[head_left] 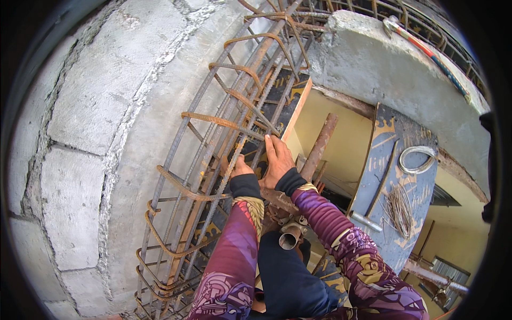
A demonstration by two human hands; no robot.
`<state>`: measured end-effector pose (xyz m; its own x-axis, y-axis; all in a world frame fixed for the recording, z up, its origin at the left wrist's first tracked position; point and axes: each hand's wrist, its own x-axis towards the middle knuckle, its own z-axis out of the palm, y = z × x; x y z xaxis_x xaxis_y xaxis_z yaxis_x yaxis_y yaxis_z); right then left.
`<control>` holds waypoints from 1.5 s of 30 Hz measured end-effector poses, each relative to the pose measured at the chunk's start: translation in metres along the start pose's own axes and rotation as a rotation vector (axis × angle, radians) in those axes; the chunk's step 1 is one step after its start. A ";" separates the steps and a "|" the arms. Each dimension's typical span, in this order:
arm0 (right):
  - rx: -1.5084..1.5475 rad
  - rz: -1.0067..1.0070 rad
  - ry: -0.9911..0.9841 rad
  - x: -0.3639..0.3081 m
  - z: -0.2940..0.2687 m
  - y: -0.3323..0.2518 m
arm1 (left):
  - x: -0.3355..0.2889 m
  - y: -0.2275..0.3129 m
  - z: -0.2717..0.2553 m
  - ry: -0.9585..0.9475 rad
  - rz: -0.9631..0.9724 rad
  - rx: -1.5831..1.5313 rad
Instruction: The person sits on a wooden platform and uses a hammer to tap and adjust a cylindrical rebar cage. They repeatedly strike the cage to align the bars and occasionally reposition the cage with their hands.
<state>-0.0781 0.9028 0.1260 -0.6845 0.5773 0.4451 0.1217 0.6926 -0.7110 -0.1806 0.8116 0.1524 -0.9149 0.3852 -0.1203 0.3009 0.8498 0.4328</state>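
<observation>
A long cage of rusty rebar (200, 170) with bent stirrups (216, 120) runs along the wall before me. My left hand (241, 167) reaches in among its bars, thumb up; the bars hide most of the fingers, so its grip does not show. Just right of it, my right hand (278, 160) lies by the cage's edge and the dark-faced plywood board (295, 101), fingers stretched out toward a stirrup. Nothing shows held in the right hand. Below both hands, a rusty scaffold pipe (289, 240) ends in an open mouth beside a clamp.
At left stands a concrete block wall (74, 205). A claw hammer (424, 49) lies on the concrete beam (384, 58) at upper right. On a dark plywood panel (380, 154) rest a wire coil (417, 159), a bundle of tie wires (399, 210) and a short metal tube (366, 221). A rusty pipe (320, 145) slants upward.
</observation>
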 end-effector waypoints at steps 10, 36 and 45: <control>0.236 0.014 -0.023 0.010 -0.036 0.008 | 0.049 -0.016 0.045 0.104 -0.170 0.234; 0.191 0.004 0.244 0.015 0.004 0.013 | 0.043 -0.004 0.021 -0.182 -0.088 -0.119; 0.135 0.045 0.204 0.013 0.001 0.010 | 0.063 -0.021 0.039 -0.039 -0.085 -0.054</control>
<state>-0.0865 0.9162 0.1242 -0.5200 0.6909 0.5022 0.0424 0.6081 -0.7927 -0.2342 0.8324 0.1014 -0.9250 0.3275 -0.1928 0.2070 0.8596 0.4671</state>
